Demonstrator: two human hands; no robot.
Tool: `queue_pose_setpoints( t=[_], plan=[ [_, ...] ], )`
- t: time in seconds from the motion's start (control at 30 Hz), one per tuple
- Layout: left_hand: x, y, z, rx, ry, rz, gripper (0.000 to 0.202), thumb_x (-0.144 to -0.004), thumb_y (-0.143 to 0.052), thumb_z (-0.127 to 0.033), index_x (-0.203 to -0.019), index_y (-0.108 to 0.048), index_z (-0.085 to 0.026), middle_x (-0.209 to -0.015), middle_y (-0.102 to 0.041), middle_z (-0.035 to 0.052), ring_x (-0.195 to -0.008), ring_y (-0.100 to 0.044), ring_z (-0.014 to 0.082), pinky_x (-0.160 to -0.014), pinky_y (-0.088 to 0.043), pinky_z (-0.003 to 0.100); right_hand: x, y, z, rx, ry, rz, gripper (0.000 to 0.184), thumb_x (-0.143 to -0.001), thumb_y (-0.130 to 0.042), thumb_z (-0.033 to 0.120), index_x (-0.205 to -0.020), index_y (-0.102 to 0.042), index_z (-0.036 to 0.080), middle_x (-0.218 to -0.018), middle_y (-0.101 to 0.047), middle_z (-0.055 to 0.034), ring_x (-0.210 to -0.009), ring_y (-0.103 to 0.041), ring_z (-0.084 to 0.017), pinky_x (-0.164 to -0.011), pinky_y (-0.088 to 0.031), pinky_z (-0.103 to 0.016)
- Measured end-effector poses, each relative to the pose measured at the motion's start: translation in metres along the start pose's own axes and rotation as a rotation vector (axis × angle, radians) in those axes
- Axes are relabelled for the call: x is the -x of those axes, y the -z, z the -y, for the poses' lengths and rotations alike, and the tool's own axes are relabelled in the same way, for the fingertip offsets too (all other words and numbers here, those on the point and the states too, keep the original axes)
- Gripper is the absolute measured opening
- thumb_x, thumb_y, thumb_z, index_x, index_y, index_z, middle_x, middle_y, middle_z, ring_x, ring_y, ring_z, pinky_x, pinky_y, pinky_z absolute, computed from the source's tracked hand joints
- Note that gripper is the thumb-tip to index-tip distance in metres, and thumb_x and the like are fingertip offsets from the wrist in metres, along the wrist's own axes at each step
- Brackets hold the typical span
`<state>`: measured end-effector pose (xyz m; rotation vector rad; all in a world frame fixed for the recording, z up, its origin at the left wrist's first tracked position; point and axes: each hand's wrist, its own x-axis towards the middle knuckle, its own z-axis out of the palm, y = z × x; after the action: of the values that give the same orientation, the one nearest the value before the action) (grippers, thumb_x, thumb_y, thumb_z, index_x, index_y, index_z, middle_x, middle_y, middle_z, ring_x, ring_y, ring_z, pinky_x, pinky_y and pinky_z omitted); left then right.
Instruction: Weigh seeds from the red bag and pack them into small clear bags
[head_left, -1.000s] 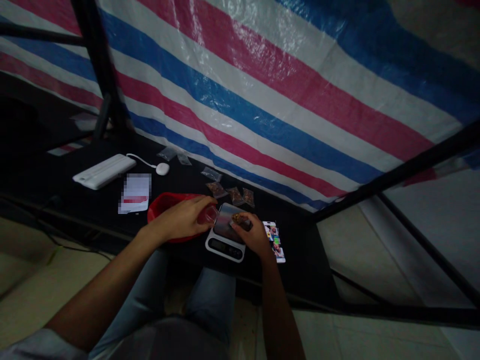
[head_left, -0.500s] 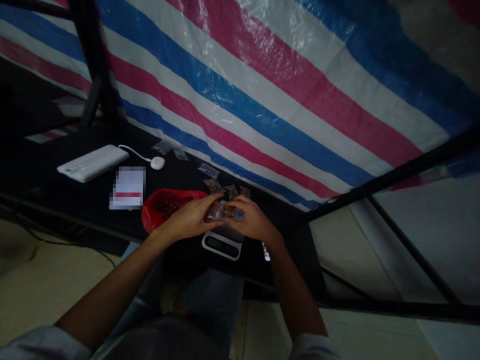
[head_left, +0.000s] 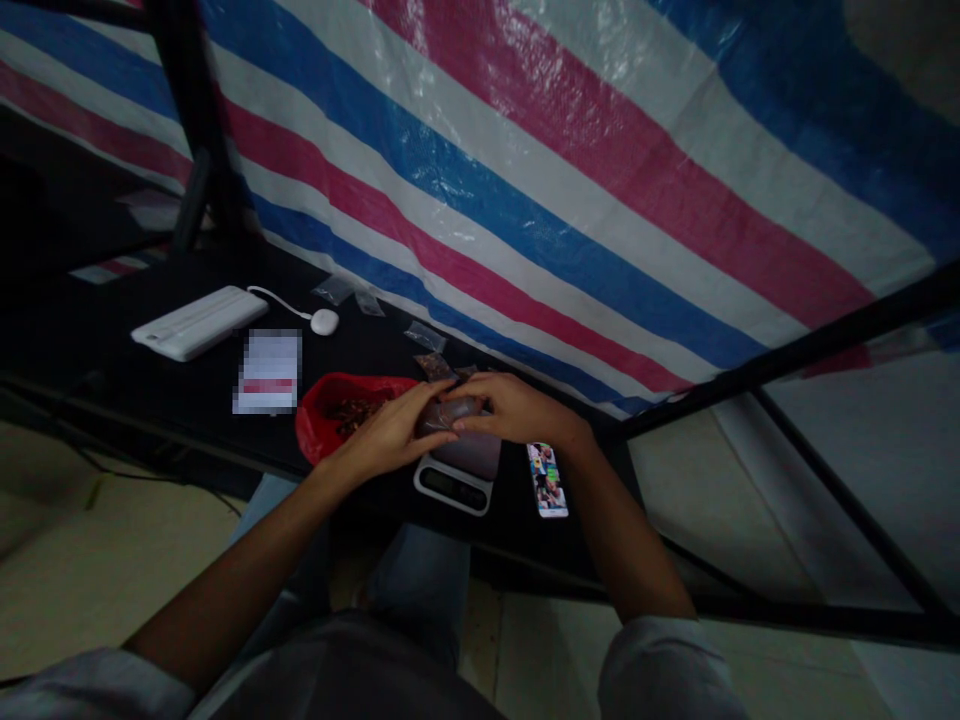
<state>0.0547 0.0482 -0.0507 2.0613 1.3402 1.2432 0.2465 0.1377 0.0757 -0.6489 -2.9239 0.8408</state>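
Left hand [head_left: 382,432] and right hand [head_left: 517,408] grip a bag [head_left: 448,415] above a scale [head_left: 454,482] between red bowl [head_left: 319,420] and phone [head_left: 547,480].

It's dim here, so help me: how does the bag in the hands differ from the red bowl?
The bag is small and dark, while the red bowl is larger and bright. The left hand and right hand hold the bag; the bowl sits on the black table. Both seem to contain brownish contents.

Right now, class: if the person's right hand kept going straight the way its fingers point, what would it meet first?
The small plastic bag comes first. The right hand's fingers, pointing toward the left hand, already seem to touch it, though the dim light leaves depth unclear.
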Motion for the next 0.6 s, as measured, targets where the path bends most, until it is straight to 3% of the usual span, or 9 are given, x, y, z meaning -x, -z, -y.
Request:
queue_pose_setpoints(
  t=[0.23,0.37,0.5,0.6],
  plan=[
    [-0.006,-0.009,-0.001,0.043,0.009,-0.099,0.076,-0.091,-0.072,-0.048,-0.154,-0.042,-0.018,-0.153,-0.057,0.0167,-0.139,-0.059,0.0311,-0.116,-0.049,0.046,0.000,-0.010,0.001,-0.127,-0.081,-0.160,0.030,-0.083,-0.080,0.021,-0.112,-0.076,0.019,-0.105,-0.077,-0.0046,-0.089,-0.069,-0.018,-0.078,-0.051,-0.028],
    [-0.010,-0.014,-0.003,0.064,0.059,-0.079,0.079,-0.089,-0.073,-0.053,-0.153,-0.044,-0.015,-0.148,-0.062,0.0176,-0.132,-0.064,0.0325,-0.109,-0.054,0.045,0.005,-0.012,-0.004,-0.331,-0.131,-0.181,0.029,-0.081,-0.082,0.027,-0.107,-0.073,0.017,-0.089,-0.075,-0.0019,-0.077,-0.068,-0.016,-0.067,-0.050,-0.026],
    [-0.012,-0.017,-0.005,0.074,0.070,-0.030,0.064,-0.094,-0.065,-0.053,-0.144,-0.056,-0.015,-0.136,-0.071,0.0158,-0.119,-0.071,0.0311,-0.103,-0.057,0.043,0.012,-0.016,-0.016,-0.562,-0.169,-0.192,0.036,-0.078,-0.085,0.039,-0.103,-0.070,0.018,-0.091,-0.075,-0.0023,-0.082,-0.072,-0.018,-0.075,-0.056,-0.029],
    [-0.012,-0.018,-0.004,0.072,0.065,-0.039,0.057,-0.093,-0.066,-0.052,-0.139,-0.060,-0.019,-0.134,-0.072,0.0133,-0.118,-0.072,0.0306,-0.103,-0.056,0.044,0.022,-0.020,-0.027,-0.641,-0.195,-0.243,0.042,-0.075,-0.088,0.041,-0.106,-0.068,0.021,-0.103,-0.074,-0.0035,-0.094,-0.073,-0.019,-0.084,-0.059,-0.032]
  ],
)
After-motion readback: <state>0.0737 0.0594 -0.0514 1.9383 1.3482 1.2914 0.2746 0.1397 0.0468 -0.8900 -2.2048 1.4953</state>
